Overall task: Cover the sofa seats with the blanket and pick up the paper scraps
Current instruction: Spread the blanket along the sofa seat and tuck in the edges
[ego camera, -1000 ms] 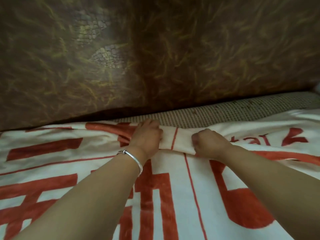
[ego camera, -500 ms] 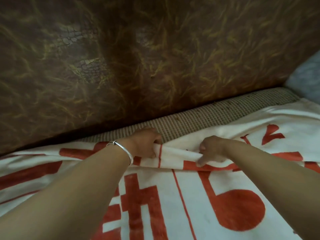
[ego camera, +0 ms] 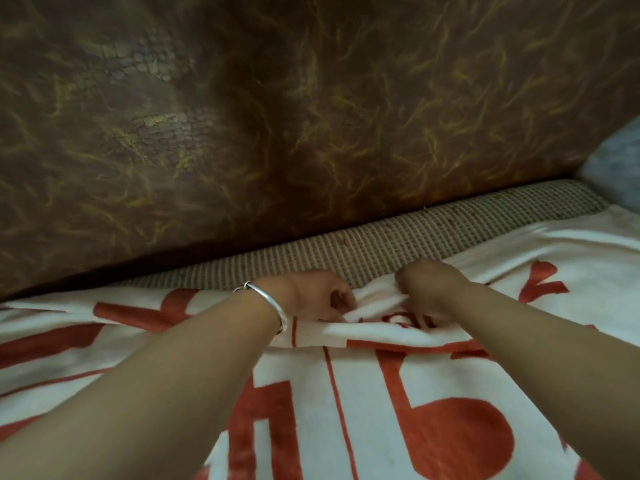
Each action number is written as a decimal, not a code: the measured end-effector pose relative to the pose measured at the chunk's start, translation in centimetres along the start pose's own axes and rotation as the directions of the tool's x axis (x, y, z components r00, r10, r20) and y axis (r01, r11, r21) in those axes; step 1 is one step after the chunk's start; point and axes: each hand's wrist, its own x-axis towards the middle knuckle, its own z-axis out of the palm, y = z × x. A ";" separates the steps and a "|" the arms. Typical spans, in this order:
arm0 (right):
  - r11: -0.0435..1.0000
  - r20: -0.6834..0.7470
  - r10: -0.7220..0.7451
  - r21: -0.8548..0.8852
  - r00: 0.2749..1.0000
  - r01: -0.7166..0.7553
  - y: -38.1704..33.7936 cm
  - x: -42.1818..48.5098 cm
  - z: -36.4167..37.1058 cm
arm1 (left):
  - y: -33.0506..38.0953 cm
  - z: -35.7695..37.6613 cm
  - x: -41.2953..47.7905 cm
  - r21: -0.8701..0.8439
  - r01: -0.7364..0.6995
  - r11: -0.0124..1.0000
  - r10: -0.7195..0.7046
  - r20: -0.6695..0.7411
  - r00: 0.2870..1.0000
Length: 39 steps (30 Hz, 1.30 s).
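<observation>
Pinching the blanket's (ego camera: 398, 393) bunched far edge, left grip (ego camera: 313, 294) and right grip (ego camera: 427, 285) sit close together. It lies spread over the seat (ego camera: 398, 244), that edge running left-right along the backrest (ego camera: 311, 133).

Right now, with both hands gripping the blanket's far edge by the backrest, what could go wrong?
The left hand and right hand grip the blanket close together, so a pull may move only the middle and leave the woven seat strip bare at the sides. Fabric is bunched into a ridge between them; released there, it may stay wrinkled.
</observation>
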 end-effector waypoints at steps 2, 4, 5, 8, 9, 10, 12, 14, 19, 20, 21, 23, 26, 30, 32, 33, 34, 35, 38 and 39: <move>0.999 -0.056 0.032 0.035 0.998 -0.030 1.0 -0.1 -0.1 | 0.7 0.4 0.6 0.029 0.020 0.999 -0.021 0.036 0.999; 0.996 -0.046 0.065 0.060 0.997 -0.062 1.9 -0.2 -0.2 | 1.1 0.5 1.0 0.006 0.033 0.999 -0.033 0.046 0.998; 0.995 -0.014 0.070 0.074 0.997 -0.069 2.3 -0.1 -0.2 | 1.2 0.6 1.1 -0.012 0.041 0.999 -0.040 0.056 0.998; 0.994 -0.010 0.036 0.100 0.999 -0.035 3.3 0.1 0.0 | 1.7 1.3 1.2 -0.032 0.075 0.997 -0.072 0.064 0.995; 0.997 -0.048 0.005 0.083 0.999 -0.001 3.6 0.2 0.1 | 1.7 1.6 1.3 -0.017 0.088 0.996 -0.087 0.053 0.995; 0.998 -0.089 -0.027 0.058 0.996 0.032 3.9 0.3 0.3 | 1.7 2.0 1.4 0.011 0.103 0.995 -0.103 0.024 0.994; 0.998 -0.124 -0.057 0.029 0.991 0.061 4.3 0.5 0.7 | 1.6 2.6 1.7 0.096 0.142 0.985 -0.132 -0.099 0.986; 0.998 -0.077 -0.055 0.032 0.995 0.058 4.6 0.6 0.9 | 1.4 3.2 2.0 0.145 0.174 0.974 -0.143 -0.200 0.969; 0.996 -0.090 -0.087 0.009 0.992 0.088 4.6 0.5 0.6 | 2.1 3.5 2.4 0.080 0.309 0.948 -0.265 -0.340 0.902; 0.997 -0.124 -0.078 -0.016 0.989 0.077 4.7 0.4 0.5 | 2.3 3.3 2.4 0.110 0.342 0.933 -0.279 -0.377 0.883; 0.997 -0.126 -0.072 -0.033 0.989 0.068 4.7 0.3 0.5 | 2.4 3.1 2.3 0.137 0.365 0.921 -0.288 -0.391 0.874; 0.997 -0.058 -0.067 0.019 0.996 0.068 5.0 0.3 0.8 | 2.4 2.9 2.3 0.096 0.358 0.929 -0.303 -0.357 0.884; 0.983 -0.047 -0.009 0.185 0.999 0.017 5.5 0.5 0.8 | 2.7 2.3 2.1 -0.150 0.335 0.930 -0.362 -0.234 0.902; 0.984 -0.015 0.046 0.171 0.999 -0.043 6.3 0.6 0.4 | 2.9 1.2 1.4 -0.090 0.370 0.925 -0.373 -0.022 0.927; 0.999 0.066 -0.003 0.035 0.998 0.001 6.2 0.4 0.2 | 3.5 1.0 1.2 0.034 0.337 0.941 -0.339 0.079 0.937; 1.000 0.063 -0.011 -0.011 0.998 0.012 6.1 0.3 0.2 | 3.8 0.9 1.3 0.031 0.326 0.945 -0.327 0.094 0.940; 0.999 0.023 -0.005 -0.033 1.000 0.006 6.1 0.4 0.0 | 4.0 0.8 1.4 -0.006 0.323 0.947 -0.321 0.091 0.943; 0.999 -0.041 0.012 -0.040 0.999 -0.014 6.1 0.4 -0.3 | 4.1 0.6 1.5 -0.058 0.329 0.943 -0.324 0.081 0.943; 0.996 -0.259 0.089 0.054 0.962 -0.078 6.4 0.9 -0.9 | 4.1 0.1 2.0 -0.201 0.322 0.925 -0.343 -0.078 0.936; 0.992 -0.338 0.113 0.095 0.934 -0.086 6.5 0.9 -1.1 | 3.9 0.1 2.2 -0.200 0.300 0.933 -0.338 -0.197 0.920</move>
